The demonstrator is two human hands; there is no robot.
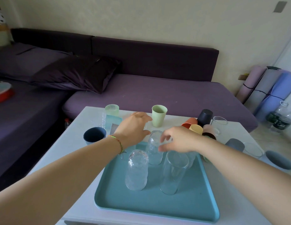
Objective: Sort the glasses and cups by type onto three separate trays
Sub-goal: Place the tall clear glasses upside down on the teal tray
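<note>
A teal tray (157, 203) lies at the table's near edge with several clear glasses on it: a textured one upside down (137, 169), a smooth tall one (174, 172) and another textured one (153, 148) at the far side. My left hand (133, 127) hovers over the tray's far left corner, fingers apart, holding nothing. My right hand (178, 140) reaches beside the far textured glass, fingers spread and blurred. A pale green ribbed cup (159, 116) stands behind the hands.
A dark blue cup (94, 134) sits left. A green textured glass (112, 109) stands on a light blue tray (114, 120). Orange, yellow, pink and dark cups (196, 125) cluster right, with grey cups (278, 159) and clear glasses (220, 121) beyond. A purple sofa lies behind the table.
</note>
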